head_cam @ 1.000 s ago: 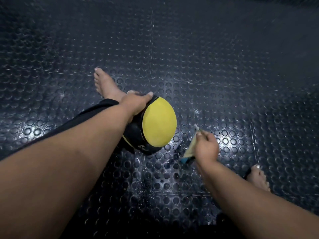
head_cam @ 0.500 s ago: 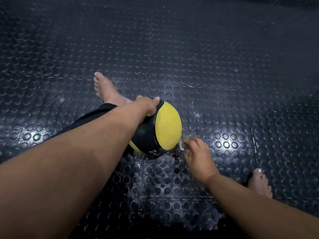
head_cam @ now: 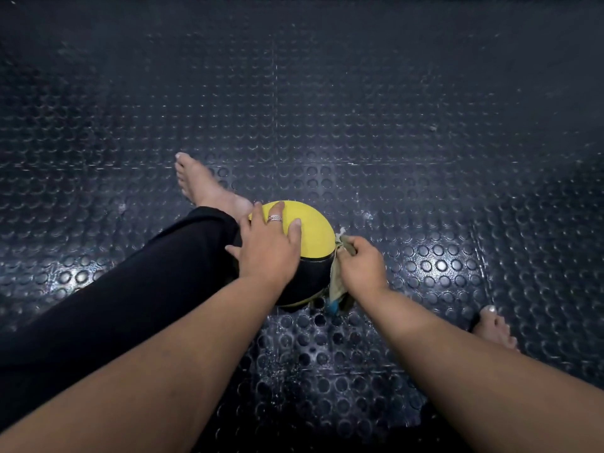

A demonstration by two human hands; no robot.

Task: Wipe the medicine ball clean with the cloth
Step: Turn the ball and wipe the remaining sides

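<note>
On studded floor (head_cam: 359,125), yellow-and-black medicine ball (head_cam: 313,233)

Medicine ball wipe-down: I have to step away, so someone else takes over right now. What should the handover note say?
Left hand: spread flat on top of the medicine ball, steadying it.
Right hand: grips the cloth against the ball's right side; the cloth's tail hangs down toward the studded floor mat.
Ball: on the mat between the person's legs, yellow panel up.
Done: cannot tell how much has been wiped.
Left: wipe around the ball, turning it with the left hand to reach the underside.
</note>
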